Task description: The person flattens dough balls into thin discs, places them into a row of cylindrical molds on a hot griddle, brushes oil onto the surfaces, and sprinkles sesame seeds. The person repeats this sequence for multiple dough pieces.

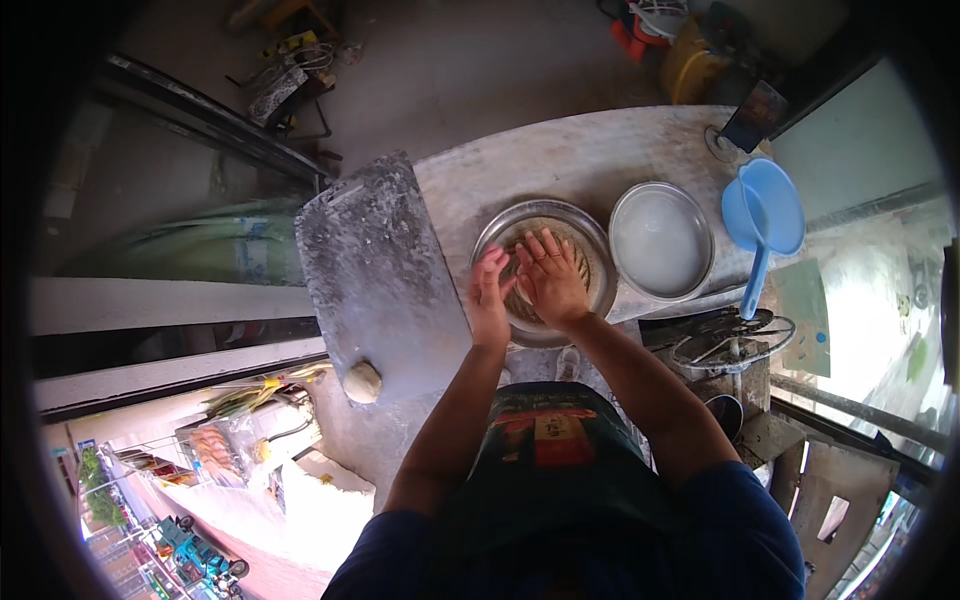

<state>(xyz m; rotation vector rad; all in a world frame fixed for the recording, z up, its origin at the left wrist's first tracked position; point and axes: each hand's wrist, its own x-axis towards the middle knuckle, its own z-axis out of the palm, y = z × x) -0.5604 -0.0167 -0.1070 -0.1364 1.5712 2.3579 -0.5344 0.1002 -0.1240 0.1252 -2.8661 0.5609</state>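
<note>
My left hand [489,296] is at the left side of a round metal tray [491,225], its palm turned inward and its thumb apart from the fingers. My right hand [551,281] is spread palm down over the tray, fingers pointing away from me. A brown, grainy layer [583,259] with finger-like grooves covers the tray bottom. A pale patch, perhaps dough, shows between my hands; the right hand partly hides it. Neither hand is seen gripping anything. A rounded lump of dough [362,382] rests on the near left corner of a floured dark board [382,270].
Right of the tray stands a round metal pan [662,240] of whitish, cloudy liquid. Beyond it are a blue plastic dipper [776,210] and a phone-like device [754,116] on a stand. A metal wheel-shaped rack [733,341] sits below the worktable's [540,161] right end.
</note>
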